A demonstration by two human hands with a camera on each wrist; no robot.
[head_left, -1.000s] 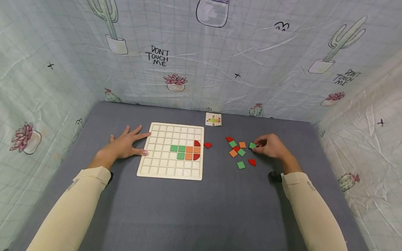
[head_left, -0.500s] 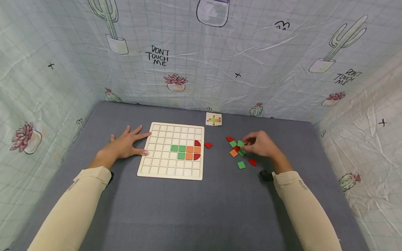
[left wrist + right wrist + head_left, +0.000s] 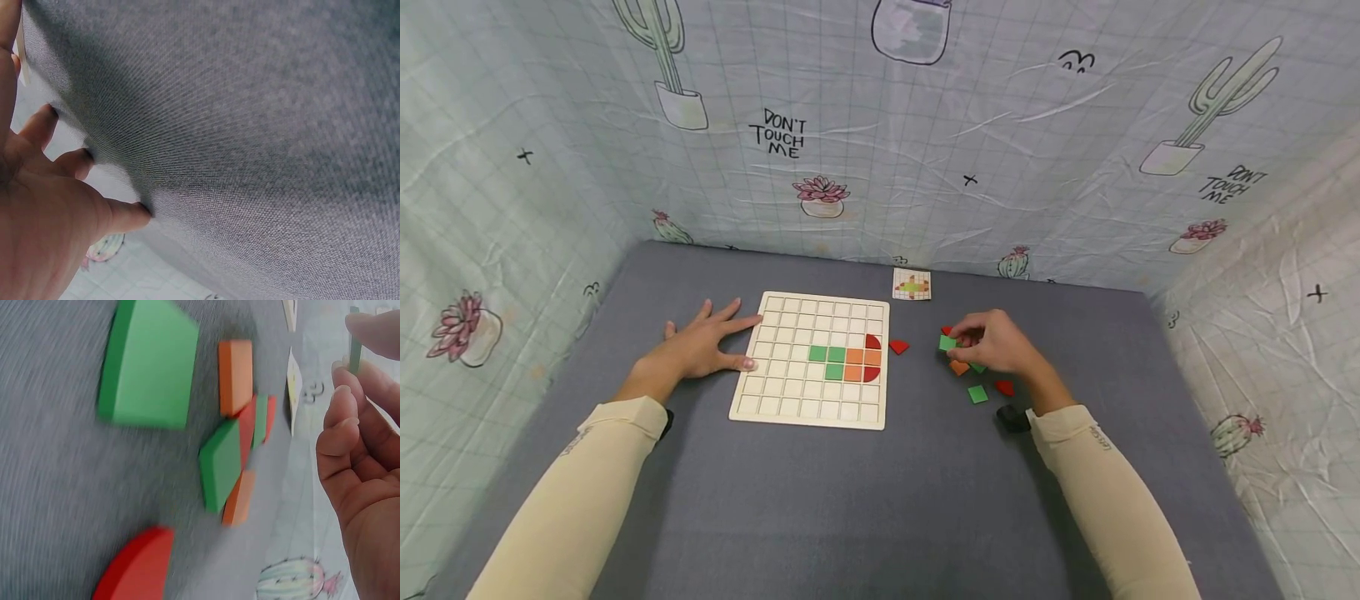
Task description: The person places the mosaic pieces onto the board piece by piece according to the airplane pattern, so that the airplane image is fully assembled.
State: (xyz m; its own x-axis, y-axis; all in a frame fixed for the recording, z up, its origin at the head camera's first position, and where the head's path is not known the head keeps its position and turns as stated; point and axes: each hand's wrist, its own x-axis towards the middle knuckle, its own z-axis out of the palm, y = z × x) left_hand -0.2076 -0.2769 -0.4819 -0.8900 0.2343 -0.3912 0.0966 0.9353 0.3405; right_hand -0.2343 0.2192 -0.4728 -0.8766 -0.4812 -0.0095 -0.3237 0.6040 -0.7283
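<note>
In the head view my right hand (image 3: 998,343) pinches a green square tile (image 3: 947,342) above the loose tiles. The right wrist view shows this green tile (image 3: 355,347) edge-on between thumb and fingers. My left hand (image 3: 696,346) lies with spread fingers, thumb and index finger touching the left edge of a pale wooden grid board (image 3: 771,392). Green squares (image 3: 826,354), orange squares (image 3: 854,372) and red quarter-circles (image 3: 872,342) sit in cells at the board's right side. In the left wrist view the left hand (image 3: 50,206) has its fingertips on the cloth.
Beneath and around the right hand lie a green tile (image 3: 977,394), a red quarter-circle (image 3: 1004,388) and an orange tile (image 3: 959,367), among others partly hidden. One red piece (image 3: 898,347) lies just right of the board. A small pattern card (image 3: 912,284) lies behind.
My right hand has carried the green tile left from the right side of the loose tiles, passing above them. The left hand and the board have stayed in place.
</note>
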